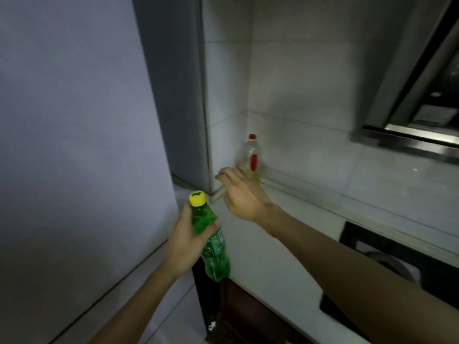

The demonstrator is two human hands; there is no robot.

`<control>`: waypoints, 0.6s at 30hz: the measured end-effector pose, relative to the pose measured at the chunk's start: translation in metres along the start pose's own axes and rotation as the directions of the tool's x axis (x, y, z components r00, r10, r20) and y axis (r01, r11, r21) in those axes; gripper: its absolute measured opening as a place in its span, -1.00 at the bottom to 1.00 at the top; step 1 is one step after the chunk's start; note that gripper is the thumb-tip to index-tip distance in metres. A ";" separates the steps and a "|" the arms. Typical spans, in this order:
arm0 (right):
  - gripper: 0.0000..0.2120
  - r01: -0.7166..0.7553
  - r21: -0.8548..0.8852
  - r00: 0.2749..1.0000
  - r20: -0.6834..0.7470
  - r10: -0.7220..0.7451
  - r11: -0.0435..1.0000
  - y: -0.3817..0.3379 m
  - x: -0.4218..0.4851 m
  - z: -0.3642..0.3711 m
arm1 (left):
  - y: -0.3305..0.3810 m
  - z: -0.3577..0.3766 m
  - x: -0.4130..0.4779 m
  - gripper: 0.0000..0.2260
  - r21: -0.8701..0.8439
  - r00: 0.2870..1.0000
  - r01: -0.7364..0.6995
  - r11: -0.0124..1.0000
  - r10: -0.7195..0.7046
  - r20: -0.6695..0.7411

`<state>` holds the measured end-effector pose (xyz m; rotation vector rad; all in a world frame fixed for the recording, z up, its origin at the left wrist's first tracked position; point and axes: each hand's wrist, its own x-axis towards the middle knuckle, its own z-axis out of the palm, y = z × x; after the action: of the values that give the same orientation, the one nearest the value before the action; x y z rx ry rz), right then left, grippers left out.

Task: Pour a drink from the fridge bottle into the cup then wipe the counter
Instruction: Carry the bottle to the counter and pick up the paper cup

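Beside the tall pale fridge [74, 120], the white bench [285, 244] is running off to my right, carrying a black hob [397, 256]. My left hand [186, 242] is gripping the green bottle [213, 244] around its upper half; the bottle is tilting, yellow cap [198, 198] on, at the bench's near edge. My right hand [244, 197] is hovering over the bench corner, fingers loosely bent and holding nothing, just in front of a clear red-capped bottle [250, 157].

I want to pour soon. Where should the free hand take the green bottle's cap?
With the right hand, pinch the yellow cap round its side wall, coming from above: the green bottle stands near upright, the left hand grips just below the cap, leaving it exposed.
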<state>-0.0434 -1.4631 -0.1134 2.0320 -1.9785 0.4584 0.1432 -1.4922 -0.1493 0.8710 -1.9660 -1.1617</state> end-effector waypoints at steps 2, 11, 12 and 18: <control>-0.53 -0.184 0.002 0.981 0.066 0.184 0.983 0.032 -0.021 0.007 | -0.003 0.028 0.016 -0.65 0.022 0.997 -0.018 1.000 0.016 0.079; -0.51 -0.608 -0.034 0.726 0.381 0.572 0.793 0.143 -0.101 0.064 | -0.039 0.121 0.072 -0.51 0.135 0.966 0.005 0.991 -0.040 0.257; -0.49 -0.631 -0.026 0.702 0.406 0.585 0.775 0.153 -0.105 0.074 | -0.044 0.128 0.077 -0.53 0.153 0.962 0.010 0.988 -0.051 0.267; -0.38 -0.701 0.012 0.612 0.524 0.592 0.713 0.209 -0.105 0.127 | -0.064 0.164 0.113 -0.61 0.258 0.945 0.069 0.964 -0.146 0.291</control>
<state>-0.2492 -1.4255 -0.2777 1.5408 -3.1411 0.3158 -0.0389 -1.5344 -0.2426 0.9809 -2.3820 -1.1920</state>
